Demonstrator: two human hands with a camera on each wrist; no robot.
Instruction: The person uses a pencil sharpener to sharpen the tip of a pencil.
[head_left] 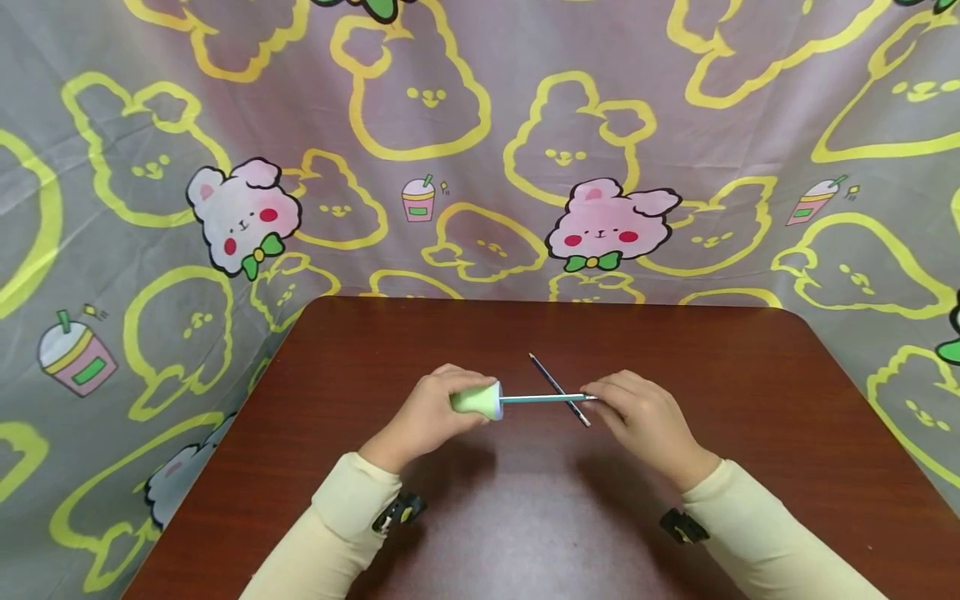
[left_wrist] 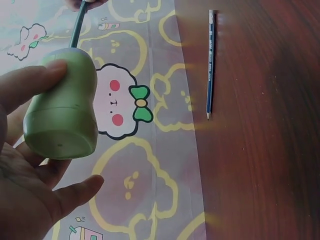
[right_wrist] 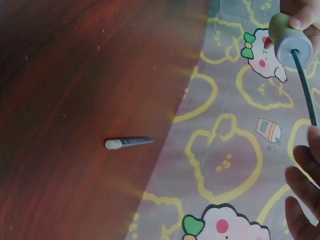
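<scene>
My left hand (head_left: 436, 414) grips a light green pencil sharpener (left_wrist: 65, 105) with a rounded, waisted body, held sideways above the table. A teal pencil (head_left: 542, 399) runs into the sharpener's pale end face (right_wrist: 294, 49), so its tip is hidden inside. At the pencil's other end, my right hand (head_left: 643, 418) pinches it between thumb and fingers. In the right wrist view, only some fingers of the right hand (right_wrist: 304, 185) show at the edge. A second pencil (head_left: 558, 387), dark blue with a white end, lies on the table behind the teal one.
The brown wooden table (head_left: 420, 342) has rounded far corners. A grey cloth (head_left: 465, 183) with yellow outlines and cartoon bunnies hangs behind it and along both sides. Each wrist wears a small dark camera, such as the left wrist camera (head_left: 399, 512).
</scene>
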